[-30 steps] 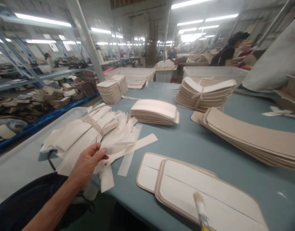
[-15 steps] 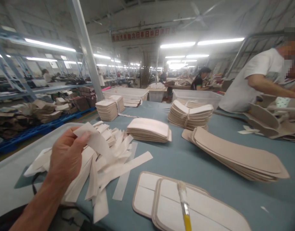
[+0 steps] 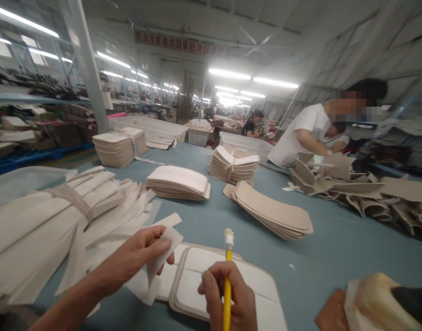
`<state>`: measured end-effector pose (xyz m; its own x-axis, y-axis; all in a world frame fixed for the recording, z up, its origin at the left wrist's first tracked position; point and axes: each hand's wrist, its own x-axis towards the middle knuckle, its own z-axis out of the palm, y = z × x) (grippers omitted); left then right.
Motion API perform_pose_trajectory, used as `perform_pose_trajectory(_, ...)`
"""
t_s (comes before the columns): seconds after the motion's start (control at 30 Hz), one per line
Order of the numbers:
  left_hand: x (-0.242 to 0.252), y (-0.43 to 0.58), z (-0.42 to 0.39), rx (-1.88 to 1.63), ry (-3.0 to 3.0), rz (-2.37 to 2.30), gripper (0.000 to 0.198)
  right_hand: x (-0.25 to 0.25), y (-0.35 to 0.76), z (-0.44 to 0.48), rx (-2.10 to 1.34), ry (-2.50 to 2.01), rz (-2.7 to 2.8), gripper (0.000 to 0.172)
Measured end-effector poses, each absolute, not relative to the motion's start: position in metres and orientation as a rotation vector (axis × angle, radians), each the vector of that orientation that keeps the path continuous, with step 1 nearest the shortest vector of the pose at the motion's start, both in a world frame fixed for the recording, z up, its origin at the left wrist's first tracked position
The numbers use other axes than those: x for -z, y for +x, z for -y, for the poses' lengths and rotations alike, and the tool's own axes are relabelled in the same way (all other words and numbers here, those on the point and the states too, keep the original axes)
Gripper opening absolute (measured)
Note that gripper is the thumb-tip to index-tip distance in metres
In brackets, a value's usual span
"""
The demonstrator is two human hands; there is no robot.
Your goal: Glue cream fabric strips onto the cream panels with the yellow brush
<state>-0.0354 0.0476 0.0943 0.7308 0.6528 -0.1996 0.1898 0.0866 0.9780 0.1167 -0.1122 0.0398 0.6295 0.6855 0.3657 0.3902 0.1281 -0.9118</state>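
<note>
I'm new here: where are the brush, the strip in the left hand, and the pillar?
Brush (image 3: 227, 280), head view: on its yellow handle.
Strip (image 3: 154, 269), head view: on its hanging part.
Pillar (image 3: 86, 64), head view: midway along its visible length.

We see a person (image 3: 304, 128) bending at the right, a plastic bin (image 3: 243, 143) near them, a grey post (image 3: 88, 69) at left, and a banner (image 3: 179, 43), fan (image 3: 258, 45) and lights (image 3: 229, 74) overhead.

and at left on the table (image 3: 328, 257), a strip heap (image 3: 42, 225) is spread; now, to its right, near panels (image 3: 190, 271) are found stacked; behind them a short pile (image 3: 178, 181) is placed, flanked at right by a curved pile (image 3: 272, 209), behind which a bundle (image 3: 234, 168) is set.
</note>
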Motion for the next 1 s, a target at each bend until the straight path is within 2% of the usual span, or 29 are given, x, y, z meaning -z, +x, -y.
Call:
perform_pose_trajectory(0.17,-0.082,-0.028,-0.038,-0.235,1.384,-0.680,0.064,-0.047,0.128,0.098,-0.546,-1.403,0.943,0.031)
perform_pose_trajectory(0.43,-0.078,-0.027,-0.032,-0.231,1.370,-0.617,0.059,-0.059,0.119,0.078,-0.756,-1.328,1.045,0.025)
perform_pose_trajectory(0.73,-0.053,-0.042,-0.034,-0.169,1.400,-0.637,0.056,-0.036,0.157,0.089,-0.238,-1.547,1.003,0.026)
perform_pose_trajectory(1.0,-0.040,-0.061,-0.052,-0.113,1.506,-0.826,0.050,-0.011,0.172,0.117,-0.110,-1.648,0.944,0.024)
